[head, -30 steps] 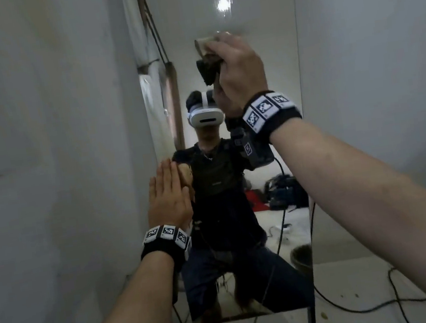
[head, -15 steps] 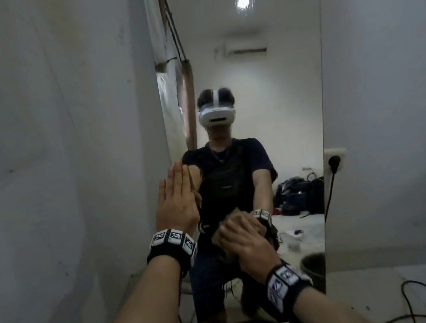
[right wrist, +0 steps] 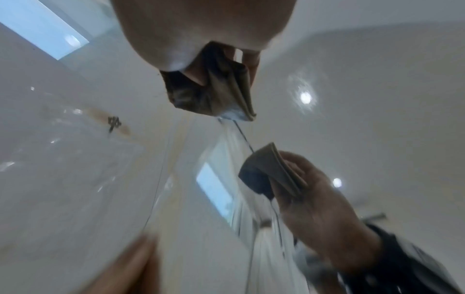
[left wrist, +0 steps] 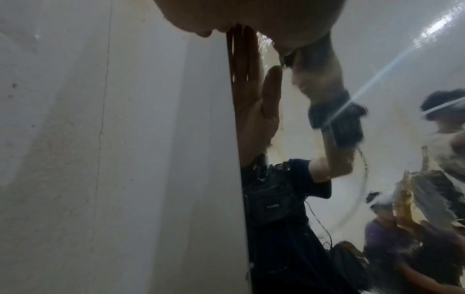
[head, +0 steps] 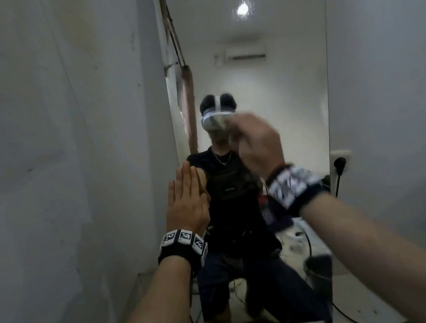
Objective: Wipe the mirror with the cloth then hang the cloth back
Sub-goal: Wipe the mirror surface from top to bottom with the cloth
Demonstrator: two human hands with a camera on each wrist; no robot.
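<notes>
The room is dim and grey. The light comes from one ceiling lamp [head: 243, 9], which gives a soft glare in the mirror [head: 295, 111]. The right hand [head: 257, 144] is smeared by motion blur in the head view. Both wrist views bend strongly at the edges, and the right wrist view is soft everywhere.

wristbands [head: 184, 243]: 2, black, white square-coded tags | forearms: bare | reflection: white headset, dark shirt
</notes>
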